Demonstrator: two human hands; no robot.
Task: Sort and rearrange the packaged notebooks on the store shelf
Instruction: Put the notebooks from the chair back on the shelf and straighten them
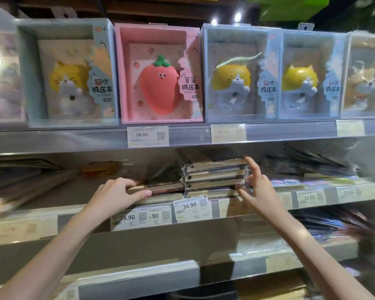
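A stack of several plastic-wrapped dark notebooks (214, 176) lies flat on the middle shelf (312, 198). My right hand (257, 187) touches the stack's right end, its fingers spread and fairly straight, the index finger at the top notebook and the thumb near the bottom one. A lower pile of wrapped notebooks (165, 188) lies just left of the stack. My left hand (117, 193) grips that pile's left end, fingers curled over the top and thumb along the front edge.
The upper shelf holds boxed squishy notebooks: yellow-cat boxes (69, 74) and a pink strawberry box (158, 74). Price tags (191, 207) hang on the shelf rails. Flat wrapped stationery (307, 172) lies right of the stack, and more goods fill the lower shelves (329, 230).
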